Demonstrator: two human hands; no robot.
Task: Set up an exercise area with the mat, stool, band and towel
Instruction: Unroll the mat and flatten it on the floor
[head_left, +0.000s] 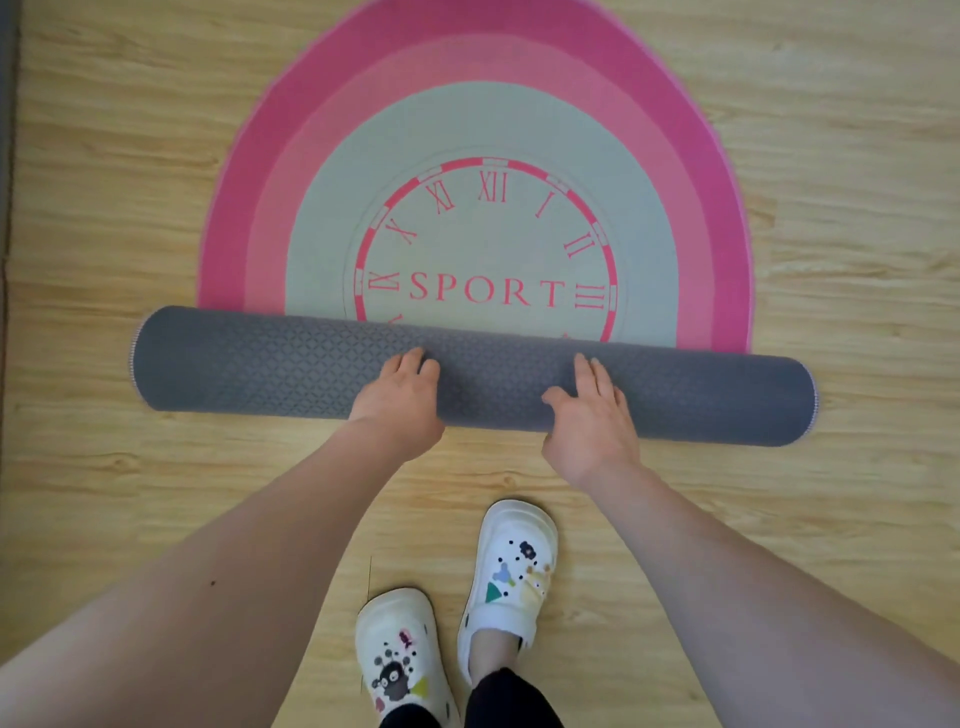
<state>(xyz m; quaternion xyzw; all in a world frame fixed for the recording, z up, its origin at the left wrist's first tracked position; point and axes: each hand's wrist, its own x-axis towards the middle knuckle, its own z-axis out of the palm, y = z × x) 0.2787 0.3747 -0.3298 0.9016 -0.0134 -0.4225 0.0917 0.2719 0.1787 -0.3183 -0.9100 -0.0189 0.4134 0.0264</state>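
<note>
Reaching down with both bare arms, the person rests the left hand (400, 402) and right hand (592, 415) on the grey roll (249, 364) of the mat (467, 119), near the roll's middle and a little apart. The fingers lie spread along the roll's top, pressing rather than clasping, and the right thumb juts sideways. Beyond the roll, the unrolled pink part with its SPORT clock face lies flat on the wooden floor (841, 156). On the roll's near side stand two white clogs (511, 566).
</note>
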